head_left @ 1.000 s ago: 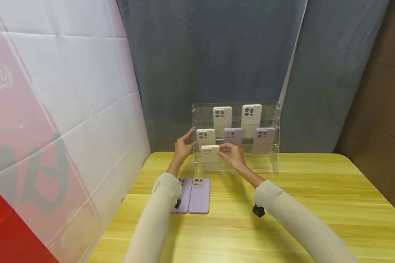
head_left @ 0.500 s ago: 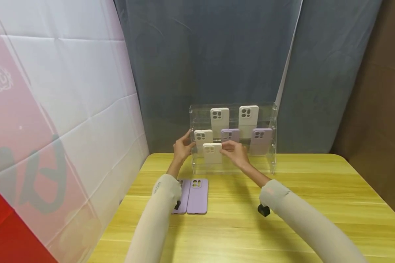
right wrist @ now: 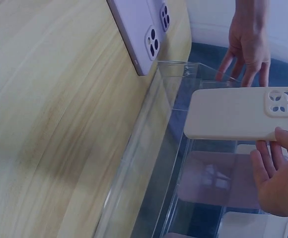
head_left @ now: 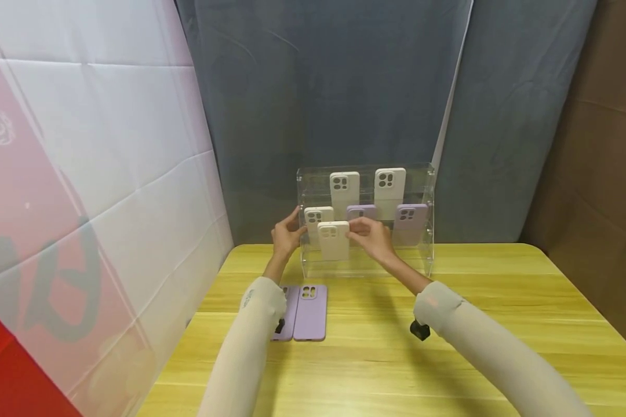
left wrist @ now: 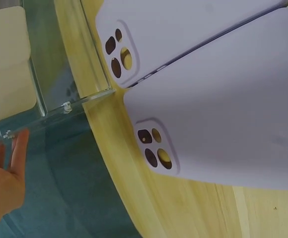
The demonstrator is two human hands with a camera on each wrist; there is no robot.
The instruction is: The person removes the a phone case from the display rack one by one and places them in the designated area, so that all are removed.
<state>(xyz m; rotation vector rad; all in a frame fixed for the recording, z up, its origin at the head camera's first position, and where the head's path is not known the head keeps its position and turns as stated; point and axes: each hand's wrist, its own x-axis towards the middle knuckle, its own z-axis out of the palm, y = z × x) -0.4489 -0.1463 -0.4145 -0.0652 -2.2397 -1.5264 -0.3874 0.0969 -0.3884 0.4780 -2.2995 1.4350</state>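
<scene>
My right hand pinches a cream phone case by its side edge, near the camera cutouts, thumb on one face and fingertips on the other. The case is held upright in front of the lower left part of a clear acrylic display rack. In the right wrist view the whole back of this cream case shows, above the rack's tiers. My left hand is at the rack's left side panel, fairly straight fingers touching its edge. Another cream case stands in the rack just behind the held one.
Two lilac phone cases lie side by side on the wooden table, partly under the left sleeve. Two cream cases stand in the rack's top tier, lilac cases in the middle one. A grey curtain hangs behind.
The right hand has raised the cream case up out of the rack's bottom tier and a little to the right relative to the rack. The left hand stays at the side panel. The head view has shifted slightly.
</scene>
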